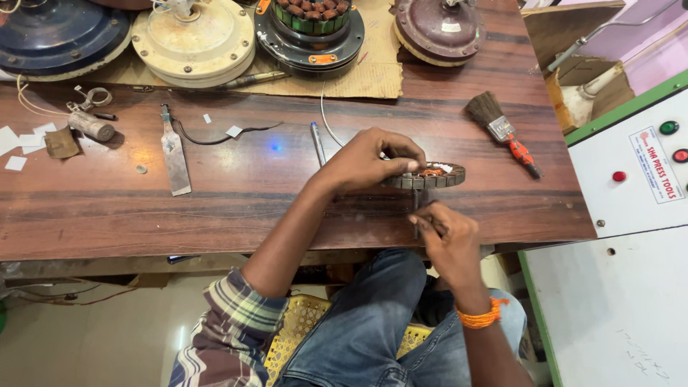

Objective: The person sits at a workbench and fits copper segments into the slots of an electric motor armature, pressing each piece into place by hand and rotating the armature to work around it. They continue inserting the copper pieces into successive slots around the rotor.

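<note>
- The left hand [365, 161] has its fingers closed on the round stator [428, 175], resting on the wooden surface [236, 193].
- The right hand [448, 240] has its fingers pinched on a thin tool [416, 204] just under the stator.

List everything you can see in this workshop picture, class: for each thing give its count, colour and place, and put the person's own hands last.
Round ring-shaped stator with copper windings: one, grey and orange, on the near table edge under the left hand.
Round fan motor housings: four, dark blue, cream, black and maroon, along the far edge.
Flat sheet of cardboard: one, tan, under the housings.
Bristle brush with red handle: one, right of the stator.
Flat metal blade tool: one, grey, left of centre.
Long wooden table: one, brown.
Control cabinet: one, white with green trim, far right.
Left hand: grips the stator.
Right hand: pinches a thin dark tool against the stator's near side.
</note>
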